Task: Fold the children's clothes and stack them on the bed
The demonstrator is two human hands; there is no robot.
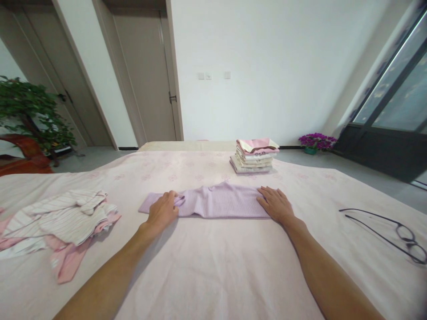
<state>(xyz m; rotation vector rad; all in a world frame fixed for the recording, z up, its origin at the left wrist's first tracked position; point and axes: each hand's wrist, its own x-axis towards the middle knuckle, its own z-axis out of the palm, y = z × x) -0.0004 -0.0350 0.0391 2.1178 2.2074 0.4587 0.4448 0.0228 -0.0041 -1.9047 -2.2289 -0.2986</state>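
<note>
A lilac ribbed garment (216, 202) lies folded into a long narrow strip on the pale pink bed sheet (213, 266). My left hand (162, 210) rests on its left part, fingers curled and pinching a fold of the cloth. Flat on the garment's right end lies my right hand (275, 203), its fingers stretched out and pressing the fabric down.
A neat stack of folded clothes (254, 156) stands behind the garment. A loose heap of striped and pink clothes (63, 220) lies at the left. Black glasses (396, 231) lie at the right. Potted plant (30, 115), purple flowers (316, 141) and doors stand beyond the bed.
</note>
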